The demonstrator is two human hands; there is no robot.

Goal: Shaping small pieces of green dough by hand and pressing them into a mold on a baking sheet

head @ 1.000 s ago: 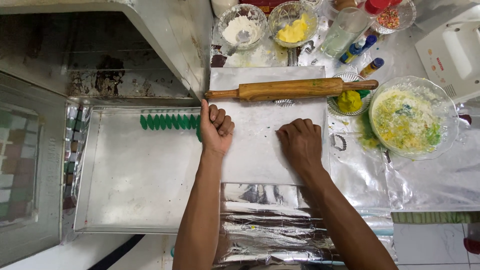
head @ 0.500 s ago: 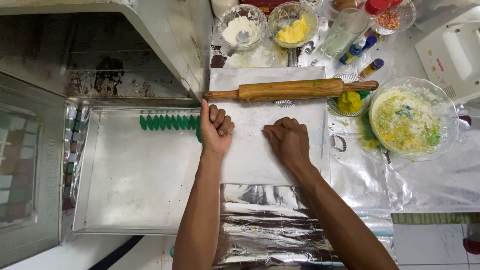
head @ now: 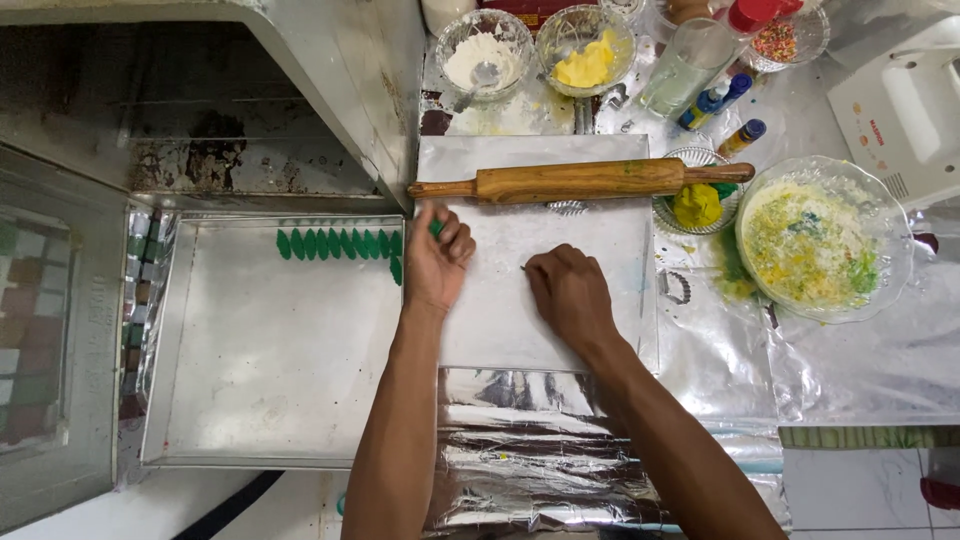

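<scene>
Head view, foil-covered counter, baking tray

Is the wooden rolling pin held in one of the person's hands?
No, the rolling pin lies alone at the far edge of the metal board, apart from both hands.

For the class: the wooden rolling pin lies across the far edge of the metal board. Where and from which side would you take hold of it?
Probably by the two narrow end handles of the rolling pin, coming down from above. It lies flat and crosswise, its left handle free beyond the left hand; the right handle sits over a small glass bowl, so approach carefully there.
</scene>
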